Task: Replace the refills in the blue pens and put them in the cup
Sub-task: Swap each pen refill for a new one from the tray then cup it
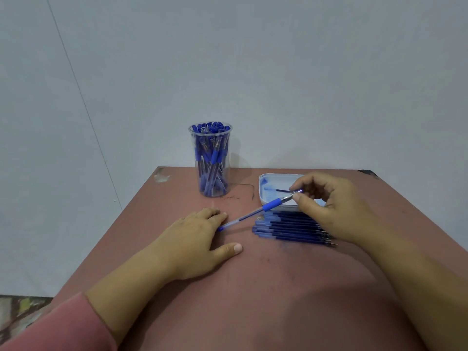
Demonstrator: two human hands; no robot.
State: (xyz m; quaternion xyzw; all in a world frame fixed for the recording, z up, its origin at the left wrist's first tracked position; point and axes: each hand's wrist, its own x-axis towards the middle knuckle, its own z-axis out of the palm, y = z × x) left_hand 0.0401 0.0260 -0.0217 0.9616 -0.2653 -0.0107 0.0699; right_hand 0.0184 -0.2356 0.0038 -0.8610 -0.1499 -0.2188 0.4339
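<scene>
A blue pen (255, 211) with a clear barrel and blue grip slants across the table, its tip end raised. My right hand (326, 203) pinches that tip end between thumb and finger. My left hand (200, 236) lies flat on the table, fingers straight, its fingertips touching the pen's rear end. Several dark blue refills (291, 228) lie in a row on the table under my right hand. A clear plastic cup (210, 160) full of blue pens stands upright at the back of the table.
A shallow white tray (268, 196) stained with blue ink sits behind the refills, partly hidden by my right hand; one refill lies in it. The brown table (253, 287) has ink marks near the cup. A grey wall stands close behind.
</scene>
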